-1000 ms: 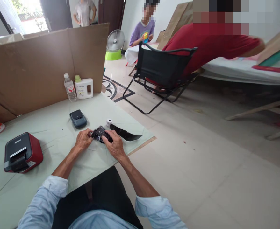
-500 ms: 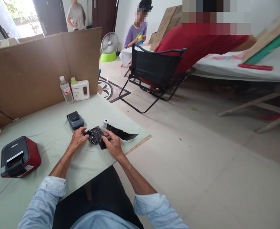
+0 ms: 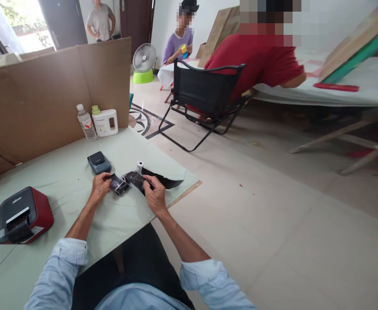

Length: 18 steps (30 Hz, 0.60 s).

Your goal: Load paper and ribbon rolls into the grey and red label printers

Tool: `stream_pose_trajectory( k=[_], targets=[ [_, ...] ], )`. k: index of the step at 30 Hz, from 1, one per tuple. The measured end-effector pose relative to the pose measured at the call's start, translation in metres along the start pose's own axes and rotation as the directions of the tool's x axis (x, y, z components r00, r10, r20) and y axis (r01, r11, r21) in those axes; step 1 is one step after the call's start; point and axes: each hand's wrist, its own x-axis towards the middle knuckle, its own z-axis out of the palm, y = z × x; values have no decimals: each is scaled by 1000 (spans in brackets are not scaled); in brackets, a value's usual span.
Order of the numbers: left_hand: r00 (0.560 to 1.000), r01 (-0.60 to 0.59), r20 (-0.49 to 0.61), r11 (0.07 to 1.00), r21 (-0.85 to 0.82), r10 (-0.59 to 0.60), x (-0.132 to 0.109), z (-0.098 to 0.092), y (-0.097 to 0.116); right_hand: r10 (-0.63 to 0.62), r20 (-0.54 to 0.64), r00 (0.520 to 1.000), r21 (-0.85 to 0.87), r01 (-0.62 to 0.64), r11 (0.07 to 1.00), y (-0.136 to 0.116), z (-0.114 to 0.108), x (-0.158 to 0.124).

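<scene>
A glossy black strip (image 3: 135, 179), creased and partly curled into a roll with a pale edge, stretches between my two hands just above the table. Fingers of my left hand (image 3: 100, 187) pinch its left end (image 3: 119, 184). My right hand (image 3: 155, 193) closes on the other end, with thumb and fingers pressed together. Behind the right fingers lies a second, longer black strip (image 3: 166, 180), beside a small white roll (image 3: 140, 165). A small dark blue-grey device with a black top, like a portable printer (image 3: 99, 162), sits just beyond my left hand.
At the left stands a red and black label printer (image 3: 26, 215) with a black strip coming out. A water bottle (image 3: 86, 123) and a white jug (image 3: 106, 122) stand against the cardboard panel (image 3: 56, 94). To the right is the table's edge (image 3: 187, 189); a co-worker sits in a black chair (image 3: 208, 86).
My hands have moved apart, drawing the black strip out sideways between them. The view has shifted slightly, and the co-worker in red has pulled an arm in.
</scene>
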Motion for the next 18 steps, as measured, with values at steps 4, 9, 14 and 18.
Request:
stream_pose_trajectory(
  k=[4,9,14,18],
  targets=[
    [999,27,-27,999,-32,-28,-1,-2,3,-51,12,999,-58,52,997,-2,2,-1],
    [997,9,-76,999,-33,-12,-1,-4,4,-92,29,995,-133,95,987,-4,3,-2],
    [995,-23,-97,999,33,26,-7,-12,3,-156,106,982,-315,183,931,-7,-7,-11],
    [990,-110,-77,986,122,120,-13,-17,7,-250,127,960,-462,280,842,-14,-18,-19]
  ],
)
